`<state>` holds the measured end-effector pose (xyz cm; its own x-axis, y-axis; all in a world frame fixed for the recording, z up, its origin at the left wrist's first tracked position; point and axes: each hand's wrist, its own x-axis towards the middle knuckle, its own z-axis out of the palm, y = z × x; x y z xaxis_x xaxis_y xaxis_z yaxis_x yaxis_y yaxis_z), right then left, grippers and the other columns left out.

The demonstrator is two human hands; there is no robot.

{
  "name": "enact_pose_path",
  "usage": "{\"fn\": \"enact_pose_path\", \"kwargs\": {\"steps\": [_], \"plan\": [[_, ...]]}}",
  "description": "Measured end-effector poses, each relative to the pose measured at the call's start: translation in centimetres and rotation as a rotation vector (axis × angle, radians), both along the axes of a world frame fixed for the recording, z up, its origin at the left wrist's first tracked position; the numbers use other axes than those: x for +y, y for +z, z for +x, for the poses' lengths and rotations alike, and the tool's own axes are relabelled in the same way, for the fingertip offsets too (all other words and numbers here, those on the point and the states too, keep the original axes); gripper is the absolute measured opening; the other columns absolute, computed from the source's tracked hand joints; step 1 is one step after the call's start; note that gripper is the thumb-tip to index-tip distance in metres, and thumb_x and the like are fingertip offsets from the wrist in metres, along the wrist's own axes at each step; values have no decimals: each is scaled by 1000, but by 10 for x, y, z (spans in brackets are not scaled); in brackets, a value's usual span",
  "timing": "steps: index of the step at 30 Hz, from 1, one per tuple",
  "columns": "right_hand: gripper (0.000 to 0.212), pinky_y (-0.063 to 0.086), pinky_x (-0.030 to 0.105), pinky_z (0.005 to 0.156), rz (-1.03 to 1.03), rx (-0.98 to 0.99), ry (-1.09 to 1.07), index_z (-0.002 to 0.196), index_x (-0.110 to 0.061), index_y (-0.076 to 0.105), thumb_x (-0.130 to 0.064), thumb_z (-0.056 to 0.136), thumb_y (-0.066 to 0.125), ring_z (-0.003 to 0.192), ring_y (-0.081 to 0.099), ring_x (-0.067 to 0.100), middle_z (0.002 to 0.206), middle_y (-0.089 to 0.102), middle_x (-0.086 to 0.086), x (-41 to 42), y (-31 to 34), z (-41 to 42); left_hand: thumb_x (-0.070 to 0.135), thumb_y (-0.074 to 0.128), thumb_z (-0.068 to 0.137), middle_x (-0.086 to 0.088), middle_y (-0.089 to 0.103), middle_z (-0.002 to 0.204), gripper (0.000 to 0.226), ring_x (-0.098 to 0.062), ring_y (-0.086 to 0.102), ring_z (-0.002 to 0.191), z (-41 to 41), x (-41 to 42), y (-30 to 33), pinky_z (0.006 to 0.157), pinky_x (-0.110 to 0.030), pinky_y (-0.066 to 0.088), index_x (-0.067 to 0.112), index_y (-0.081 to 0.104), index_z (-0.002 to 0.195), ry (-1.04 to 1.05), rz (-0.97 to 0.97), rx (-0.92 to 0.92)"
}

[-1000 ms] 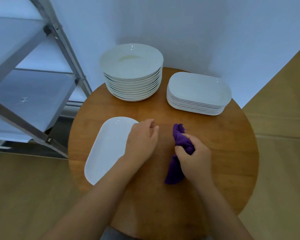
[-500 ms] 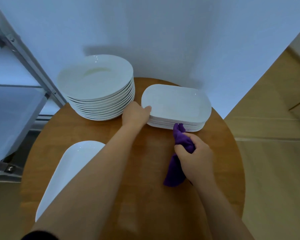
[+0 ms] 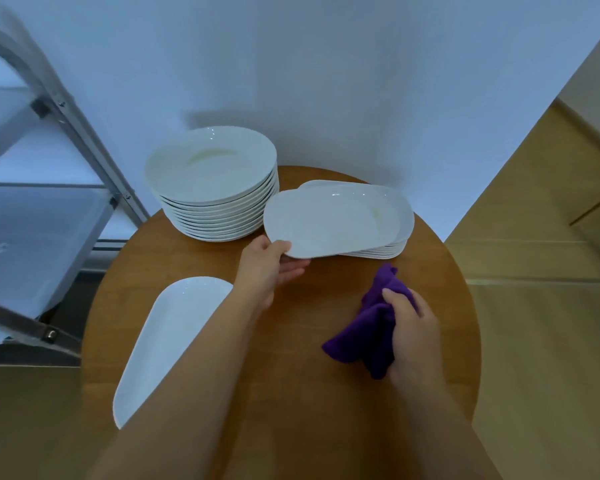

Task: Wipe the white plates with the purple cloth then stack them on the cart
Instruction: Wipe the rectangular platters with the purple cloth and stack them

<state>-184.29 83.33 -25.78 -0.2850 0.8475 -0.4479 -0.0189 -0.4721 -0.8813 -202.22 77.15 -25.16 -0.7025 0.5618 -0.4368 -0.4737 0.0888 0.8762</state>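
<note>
Pinching plate (image 3: pixel 336 221) edge w/ left hand (image 3: pixel 265 268); right hand (image 3: pixel 413 336) grips cloth (image 3: pixel 368 336).

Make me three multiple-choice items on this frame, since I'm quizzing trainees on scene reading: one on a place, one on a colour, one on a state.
1. Where does the single oblong plate lie?
A. on the table's near left part
B. on the round stack
C. on the cart

2. What colour is the cloth?
A. green
B. purple
C. white

3. What is the left hand doing?
A. resting flat on the table
B. holding the cloth
C. gripping the top oblong plate by its edge

Answers:
1 A: the single oblong plate lies on the table, partly behind the left forearm.
2 B: the cloth in the right hand is purple.
3 C: the left hand pinches the top oblong plate, raised off its stack.
</note>
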Motion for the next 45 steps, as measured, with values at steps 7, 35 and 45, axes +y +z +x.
{"fn": "enact_pose_path", "kwargs": {"steps": [7, 35, 45], "plan": [[78, 56, 41, 72, -230, 187, -41, 119, -15, 60, -51, 52, 77, 88, 66, 31, 97, 69, 12, -38, 20, 25, 13, 52, 95, -4, 74, 93, 13, -21, 73, 73, 57, -92, 13, 56, -24, 56, 18, 57, 105, -71, 20, -5], [65, 34, 41, 108, 909, -595, 387, 148, -23, 23, -26, 90, 52, 136, 31, 19, 148, 32, -6, -121, 60, 72, 57, 38, 90, 10, 74, 79, 28, -20, 71, 79, 142, -210, 43, 54, -32, 57, 39, 59, 93, 156, 165, -116], [58, 13, 44, 118, 1002, -802, 845, 151, -15, 8, -32, 100, 31, 146, 4, 22, 159, 7, 5, -160, 54, 9, 58, 39, 91, 3, 67, 93, 27, -19, 66, 83, 148, -197, 41, 56, -28, 55, 36, 53, 99, 266, 109, -79]]}}
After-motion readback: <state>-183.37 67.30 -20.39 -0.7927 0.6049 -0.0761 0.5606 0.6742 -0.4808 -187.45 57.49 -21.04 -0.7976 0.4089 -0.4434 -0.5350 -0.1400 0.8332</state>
